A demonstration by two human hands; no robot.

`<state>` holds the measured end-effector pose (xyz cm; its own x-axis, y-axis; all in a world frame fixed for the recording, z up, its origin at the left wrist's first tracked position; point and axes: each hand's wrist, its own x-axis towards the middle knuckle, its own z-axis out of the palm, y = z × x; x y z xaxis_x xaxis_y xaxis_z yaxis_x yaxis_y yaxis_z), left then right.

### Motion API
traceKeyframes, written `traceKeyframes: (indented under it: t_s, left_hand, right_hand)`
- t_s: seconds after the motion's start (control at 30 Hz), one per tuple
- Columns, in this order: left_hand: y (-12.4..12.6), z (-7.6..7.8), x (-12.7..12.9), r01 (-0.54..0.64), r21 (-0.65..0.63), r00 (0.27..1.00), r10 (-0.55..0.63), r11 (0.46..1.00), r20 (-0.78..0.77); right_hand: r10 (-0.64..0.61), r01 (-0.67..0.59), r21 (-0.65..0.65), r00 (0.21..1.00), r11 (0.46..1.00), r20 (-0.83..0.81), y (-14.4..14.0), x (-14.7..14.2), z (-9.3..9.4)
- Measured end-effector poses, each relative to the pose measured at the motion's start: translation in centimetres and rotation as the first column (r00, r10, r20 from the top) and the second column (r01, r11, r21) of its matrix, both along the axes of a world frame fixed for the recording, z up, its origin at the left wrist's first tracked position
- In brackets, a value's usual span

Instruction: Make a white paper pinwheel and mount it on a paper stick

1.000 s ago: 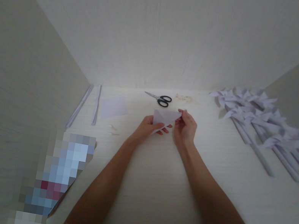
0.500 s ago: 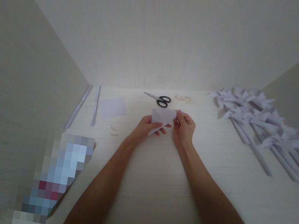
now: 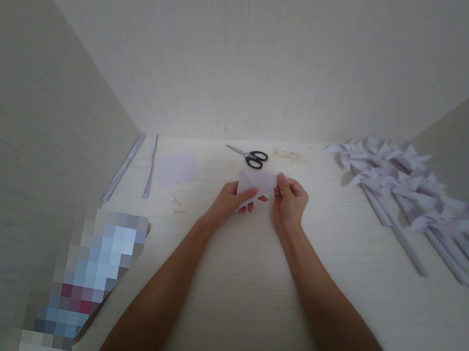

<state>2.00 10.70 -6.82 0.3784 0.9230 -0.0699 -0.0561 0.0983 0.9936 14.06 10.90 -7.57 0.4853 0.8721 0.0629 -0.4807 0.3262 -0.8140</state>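
Between my hands is a folded piece of white paper (image 3: 255, 183), its crease lines showing. My left hand (image 3: 233, 197) grips its left part, thumb on top and fingers underneath. At the paper's right corner, my right hand (image 3: 290, 200) pinches the tip between thumb and fingers. Just beyond the paper lie scissors (image 3: 255, 158) with black handles, their blades pointing left. A flat white paper sheet (image 3: 178, 170) rests to the left of my left hand.
Several white paper pinwheels (image 3: 401, 178) with rolled paper sticks (image 3: 407, 248) lie at the right. Two rolled paper sticks (image 3: 149, 166) stand at the left by the wall, near small whitish bits (image 3: 178, 211). A pixelated device (image 3: 116, 251) sits at lower left. Walls enclose three sides.
The lower part of the paper has been turned up slightly, and my left thumb has shifted a little over it. My right hand keeps its pinch at the corner, almost unmoved.
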Motion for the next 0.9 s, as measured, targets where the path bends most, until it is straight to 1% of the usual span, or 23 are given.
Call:
traceKeyframes:
  t_s: [0.1, 0.2, 0.27, 0.37, 0.53, 0.67, 0.8, 0.9]
  left_hand:
    - [0.11, -0.08, -0.03, 0.007, -0.015, 1.0, -0.007, 1.0, 0.004]
    - [0.1, 0.12, -0.1, -0.004, -0.035, 1.0, 0.005, 0.999, 0.016]
    - [0.03, 0.31, -0.14, -0.007, -0.041, 1.0, 0.008, 0.999, 0.02]
    - [-0.07, 0.48, -0.14, -0.003, -0.038, 1.0, 0.004, 0.999, 0.016]
    - [-0.13, 0.53, -0.08, -0.015, -0.057, 1.0, 0.016, 0.998, 0.017]
    - [-0.07, 0.59, -0.15, -0.01, -0.084, 0.999, 0.014, 0.996, 0.05]
    - [0.01, 0.49, -0.24, 0.011, -0.091, 0.996, -0.002, 0.996, 0.091]
    - [0.02, 0.4, -0.22, 0.015, -0.09, 0.997, -0.007, 0.996, 0.082]
  right_hand:
    - [0.007, -0.007, 0.004, 0.999, 1.0, -0.043, 0.02, -0.05, 0.19]
    - [0.004, -0.007, -0.029, 0.994, 1.0, -0.109, 0.08, -0.01, 0.42]
    - [0.012, -0.02, -0.047, 0.988, 0.999, -0.152, 0.12, 0.06, 0.51]
    - [0.039, -0.047, -0.04, 0.98, 0.998, -0.197, 0.16, 0.17, 0.52]
    - [0.056, -0.063, -0.026, 0.977, 0.998, -0.205, 0.17, 0.3, 0.43]
    - [0.101, -0.104, -0.001, 0.971, 0.995, -0.218, 0.05, 0.32, 0.51]
    - [0.12, -0.119, 0.022, 0.965, 0.993, -0.235, -0.04, 0.28, 0.63]
    - [0.116, -0.118, 0.007, 0.963, 0.993, -0.243, -0.02, 0.28, 0.63]
